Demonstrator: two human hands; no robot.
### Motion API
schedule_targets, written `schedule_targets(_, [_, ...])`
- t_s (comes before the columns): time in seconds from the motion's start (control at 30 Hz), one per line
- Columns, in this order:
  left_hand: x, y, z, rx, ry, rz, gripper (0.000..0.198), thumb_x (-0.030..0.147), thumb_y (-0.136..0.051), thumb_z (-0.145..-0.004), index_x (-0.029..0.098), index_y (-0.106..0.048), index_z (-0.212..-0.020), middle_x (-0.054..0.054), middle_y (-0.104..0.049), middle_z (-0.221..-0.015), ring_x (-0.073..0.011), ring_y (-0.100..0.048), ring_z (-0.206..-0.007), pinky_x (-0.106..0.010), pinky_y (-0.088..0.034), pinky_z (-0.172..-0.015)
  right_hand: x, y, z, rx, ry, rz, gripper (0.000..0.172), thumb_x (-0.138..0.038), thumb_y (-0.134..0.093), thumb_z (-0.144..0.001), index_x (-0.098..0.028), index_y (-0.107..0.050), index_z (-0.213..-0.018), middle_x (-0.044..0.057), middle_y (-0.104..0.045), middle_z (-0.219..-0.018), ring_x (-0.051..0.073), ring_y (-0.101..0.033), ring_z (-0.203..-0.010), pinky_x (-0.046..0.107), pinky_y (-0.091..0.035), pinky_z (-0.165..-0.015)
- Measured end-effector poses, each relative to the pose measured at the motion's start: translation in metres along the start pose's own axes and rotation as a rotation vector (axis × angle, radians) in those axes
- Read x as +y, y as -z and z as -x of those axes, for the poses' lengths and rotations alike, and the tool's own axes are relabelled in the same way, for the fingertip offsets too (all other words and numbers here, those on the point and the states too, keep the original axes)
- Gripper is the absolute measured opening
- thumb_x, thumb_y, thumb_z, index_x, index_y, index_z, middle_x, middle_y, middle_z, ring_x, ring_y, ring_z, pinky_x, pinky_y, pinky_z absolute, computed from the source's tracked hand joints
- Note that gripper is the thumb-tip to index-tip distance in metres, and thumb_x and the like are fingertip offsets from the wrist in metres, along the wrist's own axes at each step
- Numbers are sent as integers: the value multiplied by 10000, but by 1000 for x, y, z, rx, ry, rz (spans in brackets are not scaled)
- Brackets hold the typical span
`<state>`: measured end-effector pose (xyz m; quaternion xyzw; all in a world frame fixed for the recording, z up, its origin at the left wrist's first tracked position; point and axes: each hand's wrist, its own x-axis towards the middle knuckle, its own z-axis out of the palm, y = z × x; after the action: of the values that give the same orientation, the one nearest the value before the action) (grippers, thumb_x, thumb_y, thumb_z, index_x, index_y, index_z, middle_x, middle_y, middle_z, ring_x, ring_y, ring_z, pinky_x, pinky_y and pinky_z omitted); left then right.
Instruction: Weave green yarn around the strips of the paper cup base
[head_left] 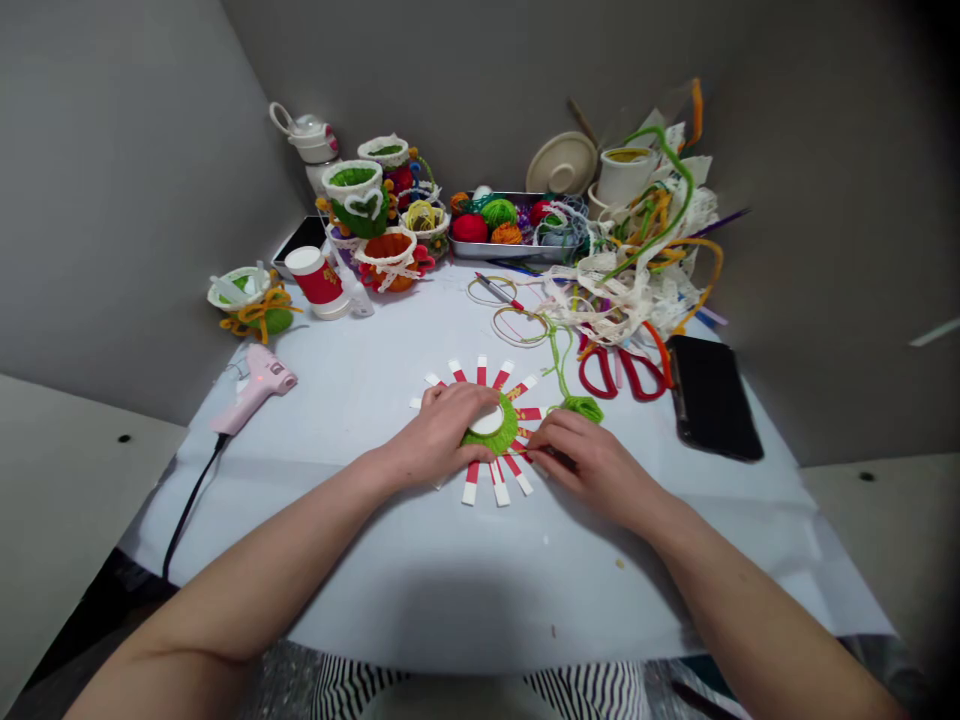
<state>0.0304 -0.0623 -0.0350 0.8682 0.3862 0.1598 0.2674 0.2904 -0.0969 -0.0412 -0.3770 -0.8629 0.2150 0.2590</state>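
A paper cup cut into red and white strips (499, 484) lies splayed like a sun on the table, with its round white base (489, 420) in the centre. Green yarn (505, 432) is woven in a ring around that base. My left hand (448, 425) grips the cup's left side, fingers over the ring's top and thumb at its lower edge. At the right-hand strips, my right hand (581, 452) is closed in a pinch on the strand of green yarn stretching from the ring. Just behind it sits a small green yarn ball (583, 407).
Red-handled scissors (621, 375) and a black phone (716, 395) lie to the right. A pink glue gun (255, 388) with a cord is at left. Decorated cups (386, 262), a tray of yarn balls (517, 250) and tangled lace (637, 300) fill the back.
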Motion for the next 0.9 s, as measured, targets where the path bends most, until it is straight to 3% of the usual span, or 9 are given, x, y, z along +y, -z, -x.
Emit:
schedule_targets(0.67, [-9, 7, -1, -8, 11, -10, 576, 323, -786, -900, 286, -493, -1395, -105, -594, -1456, -344, -486, -1386, -566, -319, -1145, -17, 7, 5, -203, 89, -82, 172, -165, -556, -995, -207, -699, -910, 35, -683, -862, 151, -615, -767, 292, -486, -696])
schedule_targets(0.9, [-10, 7, -1, -7, 16, -6, 581, 336, -795, -897, 290, -499, -1395, -104, -599, -1452, -343, -496, -1376, -565, -323, -1144, -18, 6, 7, -218, 74, 39, 243, -160, -507, -1000, -196, -678, -831, 33, -640, -792, 152, -582, -713, 288, -451, -649])
